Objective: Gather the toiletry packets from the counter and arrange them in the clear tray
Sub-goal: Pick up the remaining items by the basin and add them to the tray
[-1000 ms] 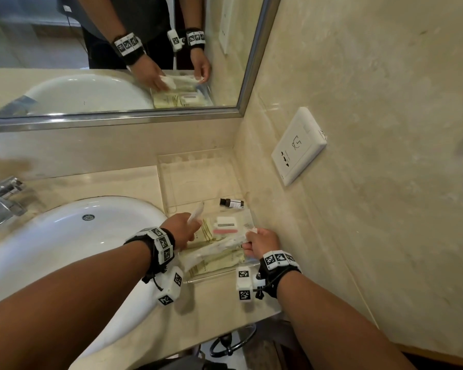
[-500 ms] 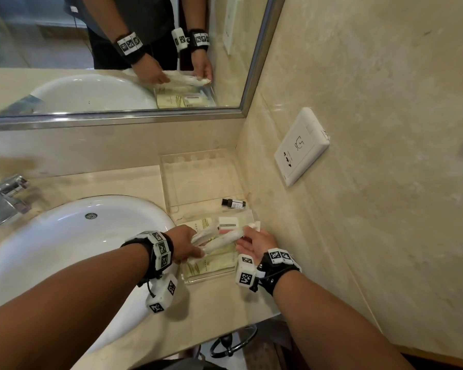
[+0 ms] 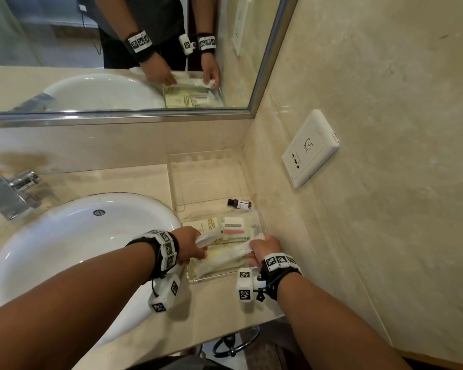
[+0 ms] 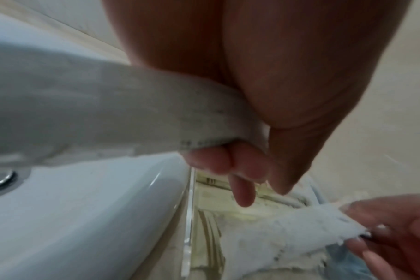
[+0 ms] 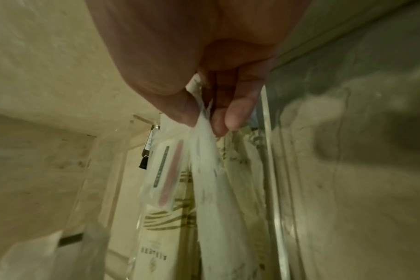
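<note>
The clear tray [image 3: 217, 276] sits on the counter between the sink and the right wall. Its near half holds beige packets [image 3: 204, 225] and a white packet with a pink stripe [image 3: 233, 227]. My left hand [image 3: 191, 247] grips a long white packet [image 3: 209, 237] at the tray's left edge; in the left wrist view that packet [image 4: 108, 113] juts left over the basin. My right hand [image 3: 262, 251] pinches the end of another long white packet [image 3: 225, 259] lying across the tray, its pinched end [image 5: 204, 121] showing between thumb and fingers in the right wrist view.
A small dark bottle [image 3: 239, 204] lies in the tray's middle, and the tray's far half is bare. The white sink [image 3: 64, 236] and chrome faucet [image 3: 14, 190] are on the left. A wall socket [image 3: 309, 149] juts from the right wall, and the mirror [image 3: 118, 49] is behind.
Both hands came together over the tray, then dropped lower. The long white packet in my right hand now lies down across the packets in the tray. My left hand keeps its own packet.
</note>
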Demonstrator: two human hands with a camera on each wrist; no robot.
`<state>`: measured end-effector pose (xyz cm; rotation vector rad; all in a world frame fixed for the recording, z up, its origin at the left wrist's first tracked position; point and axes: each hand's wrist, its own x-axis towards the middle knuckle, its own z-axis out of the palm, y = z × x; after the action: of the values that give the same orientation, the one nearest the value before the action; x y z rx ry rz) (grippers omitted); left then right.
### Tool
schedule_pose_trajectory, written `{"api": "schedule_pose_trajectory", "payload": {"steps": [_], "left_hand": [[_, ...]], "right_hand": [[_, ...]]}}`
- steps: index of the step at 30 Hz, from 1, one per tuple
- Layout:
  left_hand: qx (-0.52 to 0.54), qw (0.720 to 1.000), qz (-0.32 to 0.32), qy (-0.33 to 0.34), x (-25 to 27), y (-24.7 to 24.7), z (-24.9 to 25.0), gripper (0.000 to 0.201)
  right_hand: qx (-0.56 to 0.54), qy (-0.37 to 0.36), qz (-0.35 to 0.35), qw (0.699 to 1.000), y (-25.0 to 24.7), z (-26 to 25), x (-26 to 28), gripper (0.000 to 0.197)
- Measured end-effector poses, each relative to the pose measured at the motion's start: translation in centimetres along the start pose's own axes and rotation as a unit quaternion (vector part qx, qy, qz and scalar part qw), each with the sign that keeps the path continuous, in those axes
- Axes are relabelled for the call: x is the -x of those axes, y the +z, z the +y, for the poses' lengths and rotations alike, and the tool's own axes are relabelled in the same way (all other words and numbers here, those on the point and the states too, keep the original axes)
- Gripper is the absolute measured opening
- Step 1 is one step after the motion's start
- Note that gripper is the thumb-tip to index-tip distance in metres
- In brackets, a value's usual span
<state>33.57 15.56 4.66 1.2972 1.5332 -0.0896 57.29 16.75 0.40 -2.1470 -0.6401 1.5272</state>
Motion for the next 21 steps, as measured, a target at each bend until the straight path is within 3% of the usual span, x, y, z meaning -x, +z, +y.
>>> {"api": "schedule_pose_trajectory", "payload": {"steps": [10,13,16,19,21], "left_hand": [[-0.051,0.998,-0.003,-0.027,-0.2,0.5,-0.6,0.017],[-0.053,0.998,-0.013,-0.032,-0.4,0.9,-0.5,0.017],[-0.061,0.997,-0.024,-0.033,-0.7,1.3,-0.7,0.015],[-0.069,0.997,-0.032,-0.033,-0.9,1.4,-0.8,0.014],[-0.076,0.996,-0.037,-0.032,-0.9,1.4,-0.8,0.014]], "right_hand": [[-0.016,0.017,-0.018,1.0,1.0,1.5,-1.2,0.027],[0.055,-0.009,-0.004,0.998,1.2,1.3,-0.7,0.026],[0.305,-0.096,0.015,0.947,0.7,0.4,0.2,0.006],[0.461,-0.14,0.028,0.876,0.2,0.4,0.5,0.019],[0.507,-0.155,0.026,0.847,0.3,0.8,0.4,0.028]]}}
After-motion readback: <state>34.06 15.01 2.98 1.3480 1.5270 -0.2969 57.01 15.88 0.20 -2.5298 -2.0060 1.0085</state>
